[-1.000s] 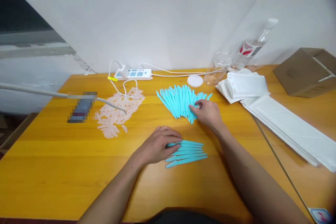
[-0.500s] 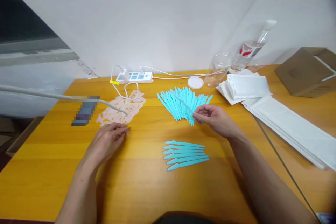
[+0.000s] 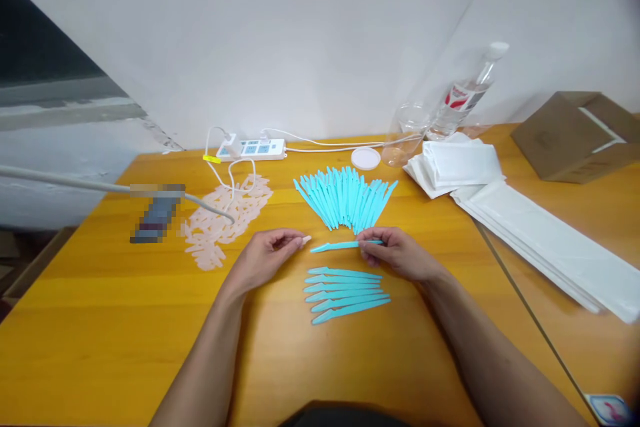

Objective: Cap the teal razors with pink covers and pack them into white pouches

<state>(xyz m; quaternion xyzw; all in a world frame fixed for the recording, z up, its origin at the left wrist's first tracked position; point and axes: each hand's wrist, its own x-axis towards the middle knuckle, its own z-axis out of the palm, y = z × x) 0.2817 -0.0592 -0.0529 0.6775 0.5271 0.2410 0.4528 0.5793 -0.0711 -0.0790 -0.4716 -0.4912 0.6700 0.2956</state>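
Observation:
My right hand (image 3: 397, 252) pinches a light-blue eyebrow razor (image 3: 335, 247) by its handle, the blade end turned left. Facing that end, my left hand (image 3: 270, 255) is closed on a small pale blade cap (image 3: 307, 239); a narrow gap lies between cap and razor. Below both hands, several blue razors (image 3: 345, 295) lie side by side in a row, blade ends to the left. Beyond my right hand spreads a fanned pile of blue razors (image 3: 345, 197). Left of my left hand is a flat heap of pale pink caps (image 3: 207, 230).
A white power strip (image 3: 257, 149) with cables stands by the wall. A blurred phone (image 3: 156, 213) lies left under a grey cable (image 3: 75, 180). At right are a round lid (image 3: 365, 159), a clear cup (image 3: 407, 130), a bottle (image 3: 460, 100), white bags (image 3: 540, 233) and a cardboard box (image 3: 560, 137).
My left hand has moved right from the cap heap with a cap. My right hand has brought the razor down from the pile and levelled it before the left hand.

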